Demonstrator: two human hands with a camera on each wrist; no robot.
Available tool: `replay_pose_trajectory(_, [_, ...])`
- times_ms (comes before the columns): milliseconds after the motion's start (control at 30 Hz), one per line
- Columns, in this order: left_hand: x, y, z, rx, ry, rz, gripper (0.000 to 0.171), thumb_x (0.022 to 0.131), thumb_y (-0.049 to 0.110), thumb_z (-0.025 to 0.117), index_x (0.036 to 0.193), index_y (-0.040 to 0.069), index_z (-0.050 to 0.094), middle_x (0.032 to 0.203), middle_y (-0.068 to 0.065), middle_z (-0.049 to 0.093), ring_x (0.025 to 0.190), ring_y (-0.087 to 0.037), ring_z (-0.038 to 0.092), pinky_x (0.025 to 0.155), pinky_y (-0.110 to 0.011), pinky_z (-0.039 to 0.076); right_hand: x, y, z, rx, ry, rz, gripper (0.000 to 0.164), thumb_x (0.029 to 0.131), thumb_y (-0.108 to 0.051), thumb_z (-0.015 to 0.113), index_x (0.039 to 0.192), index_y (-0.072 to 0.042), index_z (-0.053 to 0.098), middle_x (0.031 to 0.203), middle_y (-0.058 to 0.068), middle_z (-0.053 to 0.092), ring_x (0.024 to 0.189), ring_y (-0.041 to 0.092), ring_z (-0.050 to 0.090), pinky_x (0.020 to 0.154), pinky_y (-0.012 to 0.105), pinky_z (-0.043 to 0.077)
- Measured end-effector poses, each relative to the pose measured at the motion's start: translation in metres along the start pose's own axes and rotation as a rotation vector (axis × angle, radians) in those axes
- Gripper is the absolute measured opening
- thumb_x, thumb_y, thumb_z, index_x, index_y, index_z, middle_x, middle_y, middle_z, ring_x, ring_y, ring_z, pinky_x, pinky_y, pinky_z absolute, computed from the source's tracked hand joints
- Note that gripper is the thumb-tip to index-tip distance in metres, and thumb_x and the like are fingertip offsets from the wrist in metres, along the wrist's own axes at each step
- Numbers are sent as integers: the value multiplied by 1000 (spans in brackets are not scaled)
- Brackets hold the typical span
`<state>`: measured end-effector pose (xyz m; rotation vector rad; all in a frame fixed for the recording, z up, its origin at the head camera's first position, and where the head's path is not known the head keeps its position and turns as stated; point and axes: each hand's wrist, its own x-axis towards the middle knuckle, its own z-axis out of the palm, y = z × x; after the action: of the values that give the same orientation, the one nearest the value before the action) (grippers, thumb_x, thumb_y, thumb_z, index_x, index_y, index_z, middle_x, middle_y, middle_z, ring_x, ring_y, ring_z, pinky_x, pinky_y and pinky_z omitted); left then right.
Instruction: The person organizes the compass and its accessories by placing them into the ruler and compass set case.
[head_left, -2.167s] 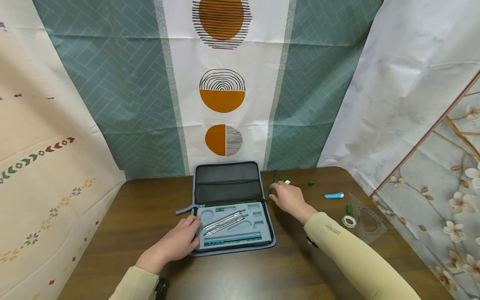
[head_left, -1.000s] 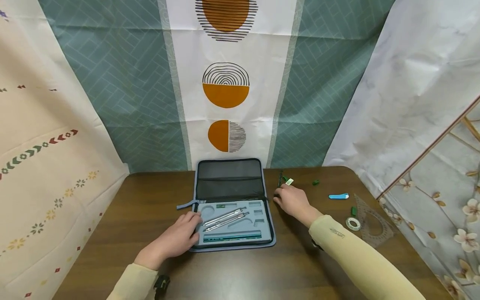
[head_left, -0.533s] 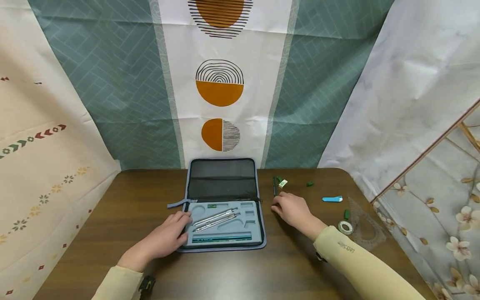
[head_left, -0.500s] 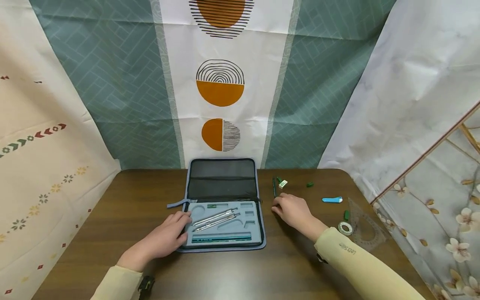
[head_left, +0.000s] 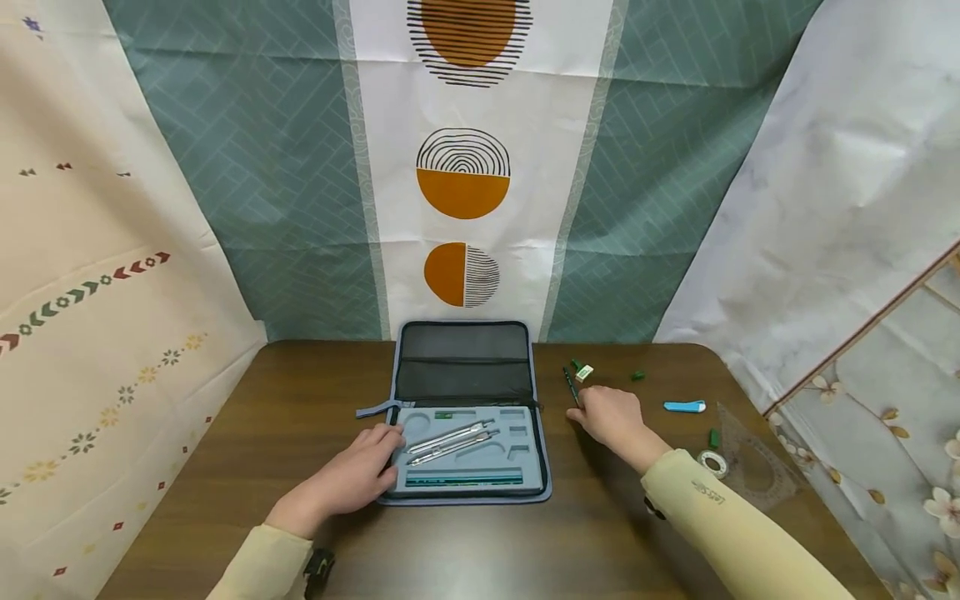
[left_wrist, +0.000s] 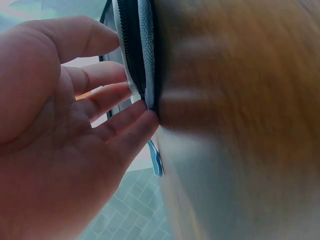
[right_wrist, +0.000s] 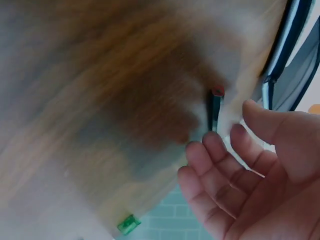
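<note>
A zip case (head_left: 542, 450) lies open on the table, its grey insert holding two silver compasses (head_left: 450, 442), green pencils (head_left: 465, 480) and a small green piece (head_left: 444, 415). My left hand (head_left: 352, 475) rests against the case's left side; in the left wrist view its thumb and fingertips lie along the zipped edge (left_wrist: 131, 45). Right of the case, my right hand (head_left: 611, 417) is over the near end of a dark green pencil (head_left: 570, 382) on the table. In the right wrist view the red-tipped pencil (right_wrist: 216, 110) lies at the fingertips, the thumb apart from it.
Behind the right hand lie a white-and-green eraser (head_left: 584, 373) and small green pieces (head_left: 638, 376). Further right are a blue cutter knife (head_left: 684, 407), a green block (head_left: 714, 438), a white ring (head_left: 712, 463) and a transparent set square (head_left: 780, 483). Patterned cloth (head_left: 465, 275) hangs behind the table.
My right hand has shifted slightly right, away from the case. The pencil, straighter half a second ago, now slants with its near end to the right. My left hand stays on the case.
</note>
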<state>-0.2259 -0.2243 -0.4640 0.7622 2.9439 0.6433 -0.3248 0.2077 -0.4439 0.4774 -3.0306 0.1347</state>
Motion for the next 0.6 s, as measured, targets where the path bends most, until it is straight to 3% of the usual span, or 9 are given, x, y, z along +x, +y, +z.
replay_pose_trajectory(100, [3,-5,5,11,14,18,34,103,9,66,136,0,63,154,-25,55,137,-43,53,111,-61,49,7,2,2,-5,-12,45,36,100,-34,84,84,-14,58,70,0,57,66,24,65,59,46,55])
replay_pose_trajectory(267, [3,2,1,-9,-30,-3,35,104,7,67,137,0,63,155,-25,54,138,-42,52,113,-60,48,12,10,5,9,-18,101,28,97,-28,87,99,-9,67,83,7,73,79,34,74,66,53,60])
replay_pose_trajectory(500, [3,1,0,7,6,20,35,102,8,68,135,-1,64,153,-25,55,134,-42,53,111,-61,50,15,19,3,36,-36,142,18,97,-21,86,86,-12,75,80,5,73,76,31,72,67,54,60])
replay_pose_trajectory(600, [5,4,0,0,2,10,35,102,6,68,135,-2,64,153,-25,55,136,-43,53,112,-62,49,12,24,3,84,-30,166,11,96,-17,86,92,-9,80,85,8,76,78,33,73,68,55,60])
